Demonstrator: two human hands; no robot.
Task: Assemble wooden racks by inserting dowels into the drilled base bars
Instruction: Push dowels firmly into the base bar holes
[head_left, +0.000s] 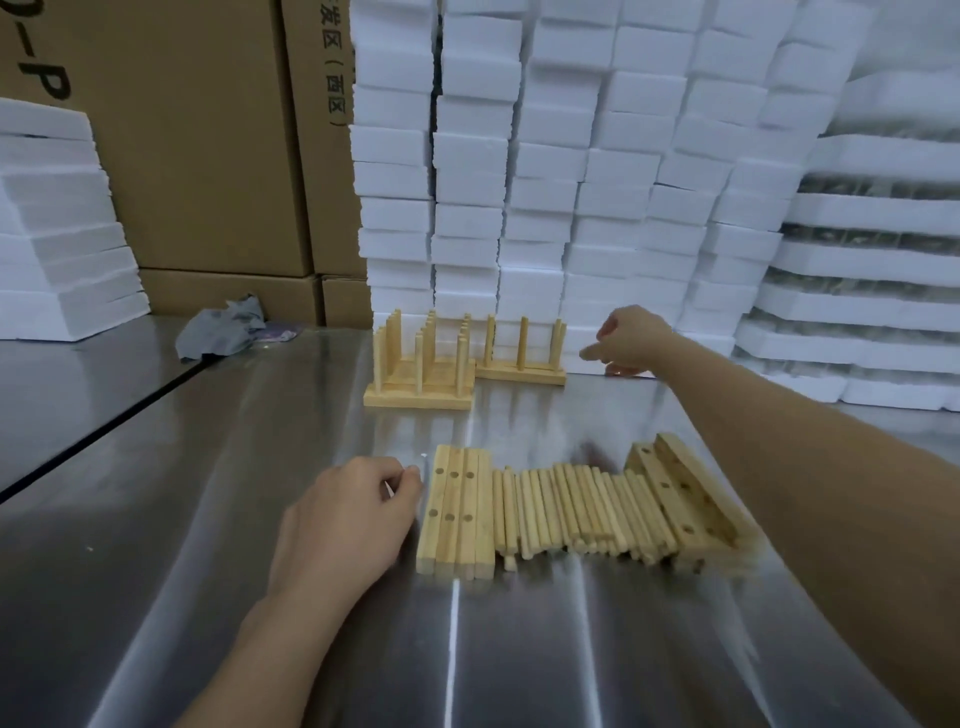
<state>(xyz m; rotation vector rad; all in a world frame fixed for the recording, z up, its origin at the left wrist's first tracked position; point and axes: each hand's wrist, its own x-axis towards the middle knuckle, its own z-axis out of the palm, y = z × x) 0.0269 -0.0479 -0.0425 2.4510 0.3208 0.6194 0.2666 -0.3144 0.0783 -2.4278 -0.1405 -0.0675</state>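
Steel bench (208, 519), foam blocks (571, 182) stacked behind. Far edge: I count two clumps of finished racks (418, 397), pale wood, standing upright. The left clump is several deep, so no exact number. Closer in, two bundles of drilled base bars (457, 514), left one four across, either side of a heap of dowels (566, 509), too many to count. Right hand (631, 338) just beside the racks, grip slack and empty. Left hand (348, 514) at the left bundle, grip curled, can't tell if I've got anything.

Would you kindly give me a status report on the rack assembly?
Left hand empty beside base bars. Right hand empty by finished racks. Dowels loose. Nothing blocking.
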